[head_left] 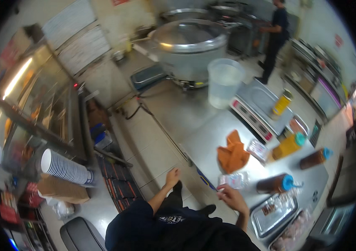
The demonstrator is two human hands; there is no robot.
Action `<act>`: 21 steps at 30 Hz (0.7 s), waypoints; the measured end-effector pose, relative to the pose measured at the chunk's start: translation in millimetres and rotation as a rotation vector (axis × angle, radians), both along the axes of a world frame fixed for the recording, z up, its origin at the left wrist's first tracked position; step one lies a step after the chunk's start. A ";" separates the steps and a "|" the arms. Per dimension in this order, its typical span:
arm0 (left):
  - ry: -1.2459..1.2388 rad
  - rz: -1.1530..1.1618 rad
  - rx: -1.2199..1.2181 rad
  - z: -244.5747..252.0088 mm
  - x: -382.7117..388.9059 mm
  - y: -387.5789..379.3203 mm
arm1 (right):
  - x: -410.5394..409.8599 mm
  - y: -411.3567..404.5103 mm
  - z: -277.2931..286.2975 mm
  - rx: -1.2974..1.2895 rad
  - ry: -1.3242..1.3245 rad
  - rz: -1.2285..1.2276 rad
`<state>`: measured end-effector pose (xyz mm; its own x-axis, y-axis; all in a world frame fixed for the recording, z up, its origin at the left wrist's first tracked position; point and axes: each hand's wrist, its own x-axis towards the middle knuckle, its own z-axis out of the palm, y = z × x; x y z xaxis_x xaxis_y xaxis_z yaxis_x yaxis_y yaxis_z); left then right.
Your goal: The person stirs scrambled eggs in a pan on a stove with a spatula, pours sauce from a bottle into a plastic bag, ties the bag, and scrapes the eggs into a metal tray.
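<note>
My left hand (173,177) hangs over the tiled floor between two counters, its fingers loosely curled; whether it is fully closed is hard to tell. At the edge of the steel table (203,141) is my right hand (231,197), fingers partly bent, with no object visible in it. A clear plastic packet (234,180) lies just beyond its fingertips. Past that are a crumpled orange cloth (232,153) and another plastic packet (258,150). To the right stand brown sauce bottles with blue caps (273,184) and a yellow bottle with a green cap (289,146).
A digital scale (259,106) carries a yellow can (282,103). Behind are a translucent bucket (225,83) and a large lidded steel pot (190,47). Metal trays (275,216) sit at right. Stacked paper cups (65,166) lie on the left counter. A person (275,37) stands at the back.
</note>
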<state>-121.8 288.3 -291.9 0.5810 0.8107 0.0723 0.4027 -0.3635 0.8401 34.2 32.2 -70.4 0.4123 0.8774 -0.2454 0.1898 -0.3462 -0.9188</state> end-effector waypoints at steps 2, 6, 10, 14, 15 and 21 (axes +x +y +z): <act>0.561 0.201 -0.040 -78.1 -114.7 31.3 | -28.0 67.9 -2.7 -0.113 -0.204 0.292; 0.960 -0.733 0.099 -1.1 -262.7 38.1 | -67.3 183.5 -19.1 -0.066 -0.075 0.620; 0.792 -0.044 -0.335 -176.2 -331.4 54.0 | -122.1 296.7 -9.3 0.013 -0.110 0.952; 0.577 0.790 -0.558 -183.7 -319.3 75.8 | -175.6 381.0 12.0 0.075 -0.132 1.250; 0.558 0.608 -0.533 -123.4 -269.0 116.2 | -168.0 403.3 -4.5 -0.030 -0.173 1.164; 0.363 0.749 -0.778 -122.6 -235.1 99.7 | -204.8 466.4 -18.4 -0.035 -0.201 1.460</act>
